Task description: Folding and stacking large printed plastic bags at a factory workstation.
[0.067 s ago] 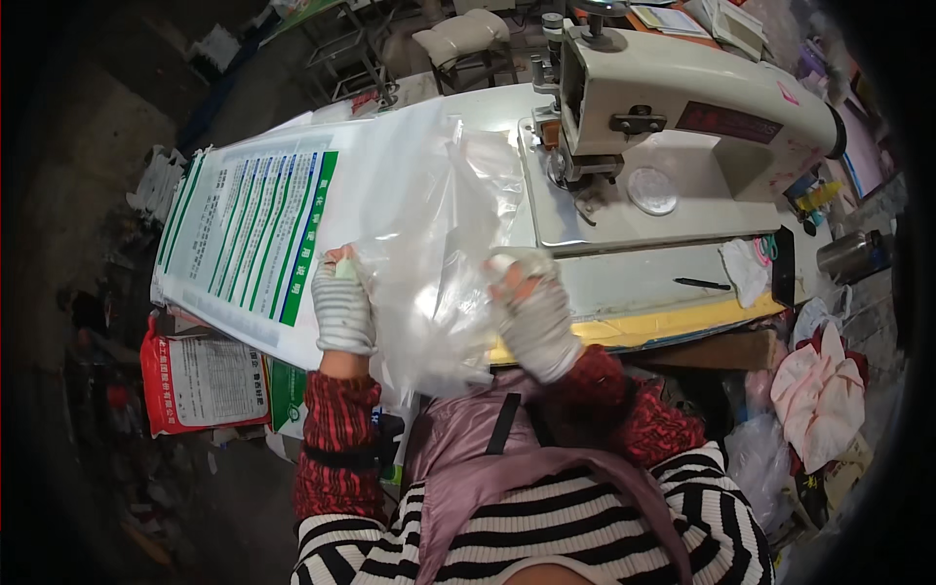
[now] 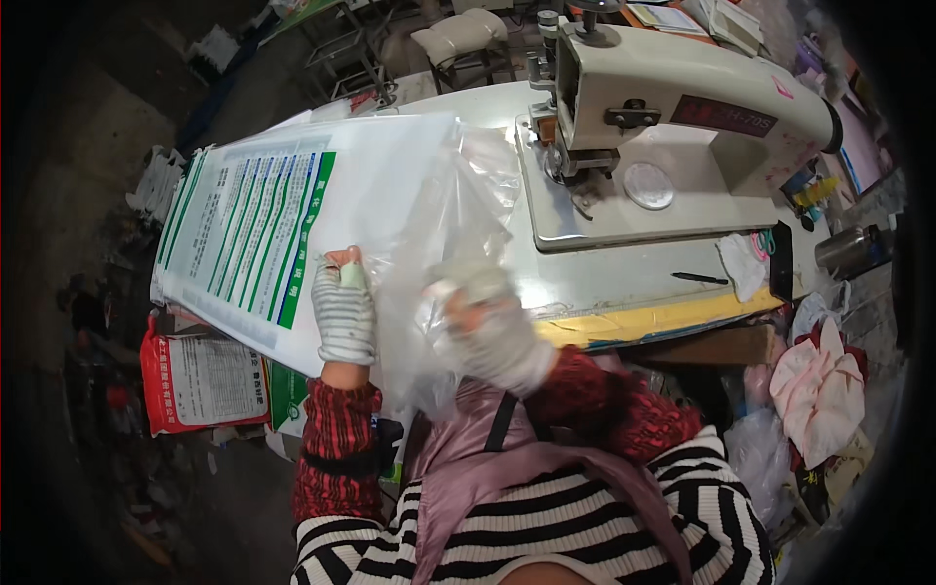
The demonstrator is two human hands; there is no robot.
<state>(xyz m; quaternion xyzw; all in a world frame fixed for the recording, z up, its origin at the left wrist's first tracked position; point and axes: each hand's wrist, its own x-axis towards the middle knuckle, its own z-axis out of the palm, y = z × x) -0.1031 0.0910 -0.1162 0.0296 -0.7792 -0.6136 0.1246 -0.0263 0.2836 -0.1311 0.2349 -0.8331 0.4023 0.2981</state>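
A flat stack of white printed sacks [image 2: 258, 229] with green stripes lies on the left of the table. Clear plastic film [image 2: 458, 219], perhaps a bag, spreads along the sacks' right side, crumpled and hanging over the table's front edge. My left hand [image 2: 344, 307], in a grey-and-white striped fingerless glove, is closed at the near edge of the sacks, beside the film; what is under its fingers is hidden. My right hand [image 2: 492, 327], in a similar glove and blurred by motion, has its fingers curled in on the film.
A white industrial sewing machine [image 2: 663, 107] stands on the right of the table. Near it lie a black pen [image 2: 700, 278], a white cloth [image 2: 743, 263] and scissors [image 2: 767, 241]. A yellow strip [image 2: 634, 325] runs along the front edge. A red-and-white package [image 2: 210, 380] sits below left.
My right hand has moved left toward my left hand, and the plastic film has moved and folded leftward with it. My left hand has stayed almost in place.
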